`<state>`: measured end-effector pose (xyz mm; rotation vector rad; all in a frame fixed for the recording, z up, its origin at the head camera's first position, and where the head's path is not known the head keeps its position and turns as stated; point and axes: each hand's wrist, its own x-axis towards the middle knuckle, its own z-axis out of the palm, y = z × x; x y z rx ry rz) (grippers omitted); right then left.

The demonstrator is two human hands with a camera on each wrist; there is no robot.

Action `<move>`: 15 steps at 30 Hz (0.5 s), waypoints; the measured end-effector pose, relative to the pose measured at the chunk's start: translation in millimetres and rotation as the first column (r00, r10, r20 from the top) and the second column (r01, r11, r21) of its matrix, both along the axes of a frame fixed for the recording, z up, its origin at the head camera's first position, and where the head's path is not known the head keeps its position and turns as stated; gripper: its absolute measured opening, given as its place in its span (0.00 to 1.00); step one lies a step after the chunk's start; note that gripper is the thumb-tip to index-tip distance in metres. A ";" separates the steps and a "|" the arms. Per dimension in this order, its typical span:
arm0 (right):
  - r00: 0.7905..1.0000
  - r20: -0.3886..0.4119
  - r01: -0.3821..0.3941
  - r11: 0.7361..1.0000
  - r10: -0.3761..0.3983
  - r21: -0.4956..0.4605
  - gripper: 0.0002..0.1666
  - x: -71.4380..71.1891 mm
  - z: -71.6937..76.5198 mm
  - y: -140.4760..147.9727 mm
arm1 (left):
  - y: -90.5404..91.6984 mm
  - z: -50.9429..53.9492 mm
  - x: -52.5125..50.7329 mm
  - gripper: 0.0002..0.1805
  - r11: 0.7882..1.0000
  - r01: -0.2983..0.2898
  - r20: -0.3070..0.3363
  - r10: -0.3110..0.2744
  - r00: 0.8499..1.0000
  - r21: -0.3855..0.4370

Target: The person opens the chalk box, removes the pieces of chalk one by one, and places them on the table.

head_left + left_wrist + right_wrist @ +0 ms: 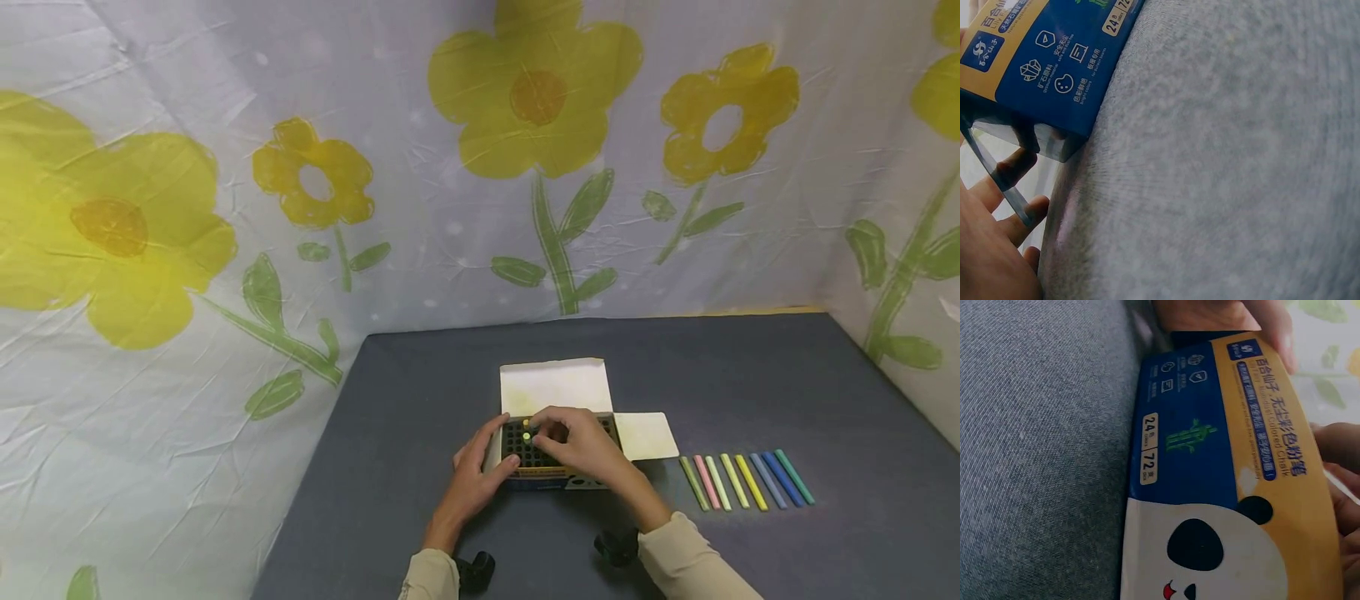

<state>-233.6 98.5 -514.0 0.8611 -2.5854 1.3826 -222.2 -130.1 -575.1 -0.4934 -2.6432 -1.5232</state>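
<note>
An opened chalk box (542, 472) stands on the table, its top insert full of small round holes. My left hand (472, 475) holds the box at its left side, thumb over the front edge and fingers along the side. Over the insert, my right hand (576, 440) has its thumb and index finger bent around a pale yellow-green chalk stick (527, 438); the contact is small in the frame. A yellow chalk stick end (527, 423) shows just behind it. The right wrist view shows the printed front (1204, 456) with a panda, and fingers behind it.
To the right of the box, several chalk sticks (746, 482) lie side by side in a row on the dark grey table (420, 400). The box's white lid (555, 383) stands up at the back, and a side flap (648, 435) spreads rightward. Flower-printed cloth (450, 250) hangs behind.
</note>
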 end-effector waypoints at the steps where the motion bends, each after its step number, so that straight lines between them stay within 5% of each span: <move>1: 1.000 0.004 0.005 1.000 -0.005 0.015 0.13 -0.3 -0.3 -1.3 | 0.1 0.3 0.3 0.34 1.000 0.000 0.003 0.000 1.000 0.003; 6: 0.999 0.011 0.031 0.997 -0.032 0.070 0.14 -1.8 -2.2 -7.5 | -0.2 -0.5 -0.1 0.34 1.000 0.000 0.020 0.000 1.000 0.001; 15: 0.985 -0.098 0.153 0.979 -0.141 0.132 0.11 3.0 -4.2 -17.6 | 0.1 0.2 0.7 0.35 1.000 -0.008 0.027 0.007 1.000 0.020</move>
